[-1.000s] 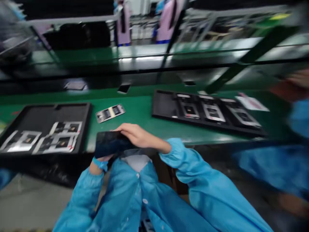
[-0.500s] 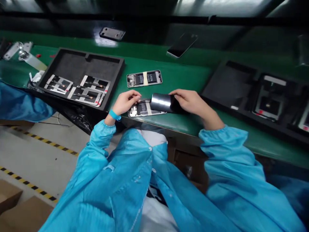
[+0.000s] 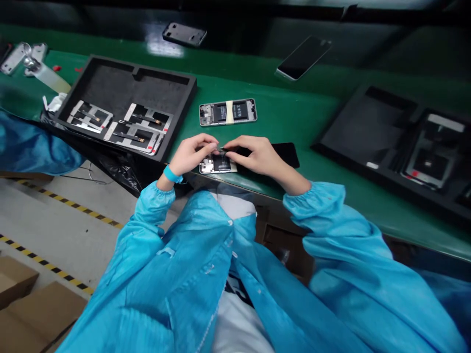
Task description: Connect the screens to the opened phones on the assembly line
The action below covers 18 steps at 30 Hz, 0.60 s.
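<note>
— Green bench (image 3: pixel 270 110) right across the frame, with a dark, glossy panel (image 3: pixel 235 37) along the top. What's at the left?

— Pale floor (image 3: pixel 55 225) with black-and-yellow tape (image 3: pixel 69 202), boxes (image 3: pixel 42 314) in the lower left corner, and another person's blue sleeve (image 3: pixel 35 147) at the edge. Above that sleeve, a bottle (image 3: pixel 49 77) stands on the bench.

— Next along?

— Black tray (image 3: pixel 110 78), upper left, with panels (image 3: pixel 138 139) along its near side.

— And the middle?

— Left hand (image 3: pixel 191 154) over the open phone (image 3: pixel 208 165), which lies at the bench's near edge. Thumb and forefinger nearly meet; I can't tell whether they grip anything. Just above, a second phone (image 3: pixel 230 113) has a pale strip across it.

— What about the right hand (image 3: pixel 257 154)?

— It covers the open phone's right end, fingertips close together beside the left's. Their grip is unclear too. Beyond that hand, a black screen (image 3: pixel 289 153) lies on the bench, partly hidden.

— Far right?

— Another black tray (image 3: pixel 356 122), blurred.
</note>
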Available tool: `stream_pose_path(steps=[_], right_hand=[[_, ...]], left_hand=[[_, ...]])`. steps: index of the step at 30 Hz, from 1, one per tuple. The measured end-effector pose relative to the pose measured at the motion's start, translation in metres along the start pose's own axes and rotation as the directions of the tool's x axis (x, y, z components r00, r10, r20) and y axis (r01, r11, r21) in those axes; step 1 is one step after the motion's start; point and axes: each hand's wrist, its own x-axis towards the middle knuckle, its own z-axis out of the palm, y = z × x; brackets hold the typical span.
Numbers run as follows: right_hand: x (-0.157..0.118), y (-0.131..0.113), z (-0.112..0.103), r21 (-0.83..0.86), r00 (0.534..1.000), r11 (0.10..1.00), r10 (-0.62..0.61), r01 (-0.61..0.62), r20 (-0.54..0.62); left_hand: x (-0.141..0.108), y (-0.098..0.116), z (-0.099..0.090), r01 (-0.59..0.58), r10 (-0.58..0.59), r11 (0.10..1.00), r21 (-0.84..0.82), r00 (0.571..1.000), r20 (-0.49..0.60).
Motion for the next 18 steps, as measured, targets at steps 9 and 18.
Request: stream_pose_path(steps=[9,18], right_hand=[[-0.006,0.016,-0.001,-0.021,0.992,0.998,-0.051,0.054,0.115],[-0.005,0.025,0.003,-0.103,0.985,0.991,-0.072,0.089,0.154]], left_hand=[[-0.047,-0.03,-0.008,-0.219,0.211,0.707,0.673,0.973,0.094],[-0.044,-0.035,-0.006,-0.212,0.186,0.637,0.741,0.975,0.12]])
